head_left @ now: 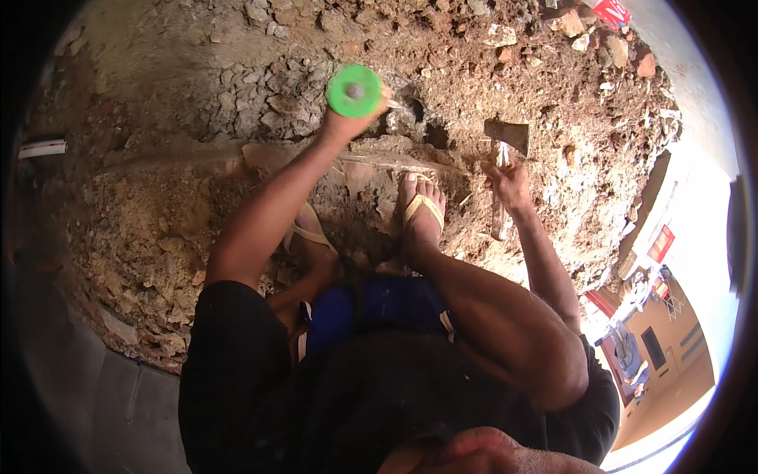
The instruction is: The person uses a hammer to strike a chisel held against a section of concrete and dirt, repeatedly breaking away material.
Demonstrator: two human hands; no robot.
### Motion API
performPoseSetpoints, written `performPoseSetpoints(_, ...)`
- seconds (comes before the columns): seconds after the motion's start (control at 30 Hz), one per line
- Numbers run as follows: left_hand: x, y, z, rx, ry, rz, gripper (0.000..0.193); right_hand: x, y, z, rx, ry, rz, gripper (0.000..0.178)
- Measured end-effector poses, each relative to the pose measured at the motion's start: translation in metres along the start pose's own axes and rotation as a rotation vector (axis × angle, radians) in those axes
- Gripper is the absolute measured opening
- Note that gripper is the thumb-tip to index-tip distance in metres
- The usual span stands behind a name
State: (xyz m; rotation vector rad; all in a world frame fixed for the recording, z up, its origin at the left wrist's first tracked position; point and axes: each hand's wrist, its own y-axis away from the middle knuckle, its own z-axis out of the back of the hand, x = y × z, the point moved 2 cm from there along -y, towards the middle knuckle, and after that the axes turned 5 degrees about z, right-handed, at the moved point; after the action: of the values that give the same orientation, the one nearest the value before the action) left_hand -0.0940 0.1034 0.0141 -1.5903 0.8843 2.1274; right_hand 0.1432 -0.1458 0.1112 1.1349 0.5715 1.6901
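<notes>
While right grip holds handle, hammerhead beyond

Green-guarded chisel, perhaps, in left hand

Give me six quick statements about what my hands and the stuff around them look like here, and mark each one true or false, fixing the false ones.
1. The left hand holds a green-topped tool. True.
2. The right hand grips a hammer by its handle. True.
3. The hammer's head is resting on the green-topped tool. False: the two are apart, with the hammer off to the right.
4. Closed boots are being worn. False: the footwear is sandals with yellowish straps.
5. Broken stones lie near the left hand. True.
6. A white shirt is being worn. False: the shirt is black.
</notes>
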Motion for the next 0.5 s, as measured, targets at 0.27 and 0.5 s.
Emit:
performPoseSetpoints(0.27, 0.01, 0.02, -0.095, 0.674, -0.247, -0.266, 0.037, -0.025, -0.009, -0.015, -0.085, -0.073, 0.128, 0.026)
performPoseSetpoints(0.5, -0.04, 0.022, 0.007, 0.707, -0.341, 0.072, 0.031, -0.017, -0.003, -0.015, -0.047, -0.174, 0.0, 0.027)
